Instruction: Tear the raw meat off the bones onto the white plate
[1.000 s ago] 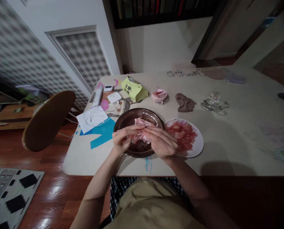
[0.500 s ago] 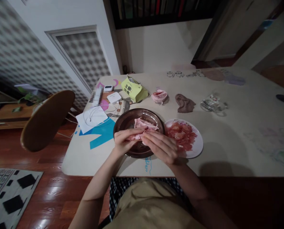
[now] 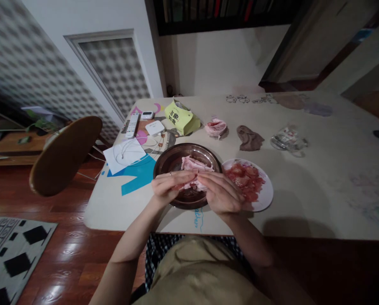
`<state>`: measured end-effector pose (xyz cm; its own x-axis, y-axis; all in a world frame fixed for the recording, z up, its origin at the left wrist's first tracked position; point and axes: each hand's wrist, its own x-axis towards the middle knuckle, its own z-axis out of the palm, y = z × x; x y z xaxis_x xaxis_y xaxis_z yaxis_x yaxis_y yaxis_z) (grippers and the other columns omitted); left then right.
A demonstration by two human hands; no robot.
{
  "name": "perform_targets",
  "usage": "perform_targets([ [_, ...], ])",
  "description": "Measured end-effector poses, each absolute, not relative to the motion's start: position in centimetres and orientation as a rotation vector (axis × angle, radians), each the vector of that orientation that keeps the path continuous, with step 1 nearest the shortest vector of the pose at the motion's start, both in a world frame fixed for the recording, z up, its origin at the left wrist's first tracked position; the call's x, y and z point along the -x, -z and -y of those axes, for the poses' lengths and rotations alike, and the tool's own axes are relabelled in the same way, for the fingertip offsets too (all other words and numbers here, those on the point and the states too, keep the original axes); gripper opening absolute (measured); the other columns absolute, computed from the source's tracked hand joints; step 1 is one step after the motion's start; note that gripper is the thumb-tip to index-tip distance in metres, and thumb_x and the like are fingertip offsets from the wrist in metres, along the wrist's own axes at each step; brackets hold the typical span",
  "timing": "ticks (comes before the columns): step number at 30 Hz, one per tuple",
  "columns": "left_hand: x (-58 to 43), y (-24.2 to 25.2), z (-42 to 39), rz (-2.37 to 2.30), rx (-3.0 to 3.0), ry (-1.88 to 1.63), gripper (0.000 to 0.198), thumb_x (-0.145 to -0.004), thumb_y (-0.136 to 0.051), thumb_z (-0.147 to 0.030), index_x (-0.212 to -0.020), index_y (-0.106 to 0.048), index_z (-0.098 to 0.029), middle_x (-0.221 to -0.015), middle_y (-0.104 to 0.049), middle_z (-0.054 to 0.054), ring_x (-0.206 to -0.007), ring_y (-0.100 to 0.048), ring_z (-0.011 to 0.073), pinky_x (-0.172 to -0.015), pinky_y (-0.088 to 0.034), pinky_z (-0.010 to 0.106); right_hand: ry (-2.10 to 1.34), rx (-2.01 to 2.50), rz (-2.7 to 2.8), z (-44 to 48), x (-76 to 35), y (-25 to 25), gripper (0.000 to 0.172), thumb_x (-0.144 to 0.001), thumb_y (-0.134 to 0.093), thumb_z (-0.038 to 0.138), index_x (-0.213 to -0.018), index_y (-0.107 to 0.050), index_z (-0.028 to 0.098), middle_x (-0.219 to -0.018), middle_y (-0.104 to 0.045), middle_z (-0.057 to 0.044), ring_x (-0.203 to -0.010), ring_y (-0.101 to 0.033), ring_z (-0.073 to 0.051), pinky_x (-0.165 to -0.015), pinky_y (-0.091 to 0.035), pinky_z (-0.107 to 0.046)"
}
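Over a dark metal bowl (image 3: pixel 161 159), my left hand (image 3: pixel 168 186) and my right hand (image 3: pixel 223 192) meet at the fingertips. Both are closed on a pink-red piece of fruit, apparently a pomelo segment (image 3: pixel 180 186), mostly hidden by the fingers. Pale pink peel and membrane (image 3: pixel 196 164) lie in the bowl beneath. To the right, partly behind my right hand, a white plate (image 3: pixel 267 197) carries red pomelo flesh (image 3: pixel 248 182). Farther back sits a partly peeled pomelo chunk (image 3: pixel 215 127) with a pink rind.
Behind the bowl stand a yellow-green bag (image 3: pixel 182 118), a remote control (image 3: pixel 132 125) and a white box (image 3: pixel 155 128). White paper with a cable (image 3: pixel 124 156) lies left. A brown cloth (image 3: pixel 249 138) and a clear glass object (image 3: pixel 288 140) are at right. A chair (image 3: pixel 65 156) stands left.
My right hand has shifted slightly right and its fingers have straightened. My left hand stays near the bowl's left rim. The whole view has moved a little.
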<state>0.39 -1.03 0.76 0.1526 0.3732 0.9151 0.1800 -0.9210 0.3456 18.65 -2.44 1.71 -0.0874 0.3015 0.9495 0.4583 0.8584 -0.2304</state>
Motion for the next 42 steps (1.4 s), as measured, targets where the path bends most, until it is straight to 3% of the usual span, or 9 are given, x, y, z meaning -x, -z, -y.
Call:
perform_targets([
  [9,-0.2,0.3,1.0,-0.453,-2.231,-1.876,0.035,-0.097,-0.069,-0.013,-0.131,-0.074,-0.022,-0.115,-0.082,0.007,-0.109,-0.080,0.0234,-0.090,-0.071,0.033,0.062,0.600,1.604,2.3,-18.6,-1.5,0.037,-0.099,-0.054,0.002,-0.123,-0.074,0.022,-0.100,-0.083,-0.005,-0.095,-0.081,-0.019,-0.085,-0.069,-0.031],
  [13,0.0,-0.1,0.8,-0.481,-2.143,-1.945,0.031,-0.096,-0.074,-0.019,-0.126,-0.076,-0.026,-0.113,-0.083,0.006,-0.103,-0.082,0.0246,-0.084,-0.072,0.035,0.154,0.602,1.598,1.9,-19.7,-1.5,0.038,-0.099,-0.055,0.000,-0.124,-0.074,0.020,-0.103,-0.083,-0.005,-0.097,-0.081,-0.019,-0.088,-0.069,-0.030],
  [16,0.2,-0.5,0.6,-0.492,-2.138,-1.950,0.027,-0.100,-0.069,-0.026,-0.126,-0.076,-0.021,-0.112,-0.083,0.009,-0.102,-0.082,0.0240,-0.082,-0.071,0.032,0.217,0.523,1.665,1.6,-20.5,-1.6,0.035,-0.095,-0.064,0.001,-0.126,-0.073,0.016,-0.107,-0.082,-0.008,-0.102,-0.080,-0.022,-0.088,-0.069,-0.032],
  [22,0.6,0.4,0.9,-0.967,-2.056,-1.878,0.029,-0.092,-0.078,-0.027,-0.121,-0.076,-0.023,-0.110,-0.083,0.006,-0.099,-0.083,0.0222,-0.086,-0.068,0.031,0.222,0.665,1.631,0.6,-20.6,-1.4,0.037,-0.096,-0.069,0.008,-0.127,-0.073,0.028,-0.102,-0.079,-0.004,-0.102,-0.077,-0.023,-0.087,-0.068,-0.039],
  [26,0.0,0.4,0.8,-1.133,-1.769,-1.853,0.036,-0.086,-0.085,-0.028,-0.116,-0.065,-0.021,-0.106,-0.083,0.007,-0.102,-0.082,0.0248,-0.090,-0.067,0.035,0.182,0.833,1.625,0.1,-19.7,-1.3,0.032,-0.098,-0.062,0.007,-0.117,-0.078,0.027,-0.094,-0.072,-0.006,-0.095,-0.073,-0.021,-0.085,-0.066,-0.037],
  [31,-0.7,-0.4,0.4,-1.035,-1.649,-1.789,0.030,-0.092,-0.077,-0.027,-0.106,-0.051,-0.024,-0.111,-0.082,0.008,-0.106,-0.081,0.0236,-0.092,-0.065,0.037,0.058,0.851,1.744,0.0,-18.9,-1.0,0.047,-0.098,-0.049,0.001,-0.131,-0.073,0.027,-0.102,-0.072,-0.007,-0.102,-0.071,-0.021,-0.093,-0.063,-0.038],
  [33,-0.7,-0.5,0.3,-1.027,-1.638,-1.801,0.029,-0.091,-0.079,-0.026,-0.105,-0.053,-0.023,-0.109,-0.082,0.007,-0.108,-0.080,0.0238,-0.092,-0.065,0.036,0.043,0.851,1.761,-0.1,-18.8,-0.7,0.050,-0.097,-0.048,0.000,-0.133,-0.071,0.027,-0.105,-0.072,-0.007,-0.104,-0.070,-0.021,-0.095,-0.062,-0.038],
  [38,-0.7,-0.3,0.3,-1.008,-1.560,-1.864,0.030,-0.084,-0.085,-0.022,-0.103,-0.062,-0.021,-0.104,-0.083,0.004,-0.106,-0.081,0.0241,-0.090,-0.065,0.032,0.116,0.905,1.751,-0.4,-18.8,-0.2,0.046,-0.096,-0.056,0.002,-0.131,-0.073,0.026,-0.087,-0.068,-0.004,-0.092,-0.067,-0.021,-0.097,-0.062,-0.040],
  [42,-0.7,-0.4,0.3,-1.066,-1.564,-1.862,0.026,-0.084,-0.086,-0.024,-0.105,-0.072,-0.020,-0.106,-0.083,0.006,-0.104,-0.081,0.0239,-0.091,-0.066,0.033,0.098,0.866,1.797,-0.6,-18.8,0.0,0.051,-0.096,-0.052,-0.002,-0.133,-0.072,0.027,-0.098,-0.075,-0.006,-0.102,-0.070,-0.022,-0.100,-0.062,-0.041],
])
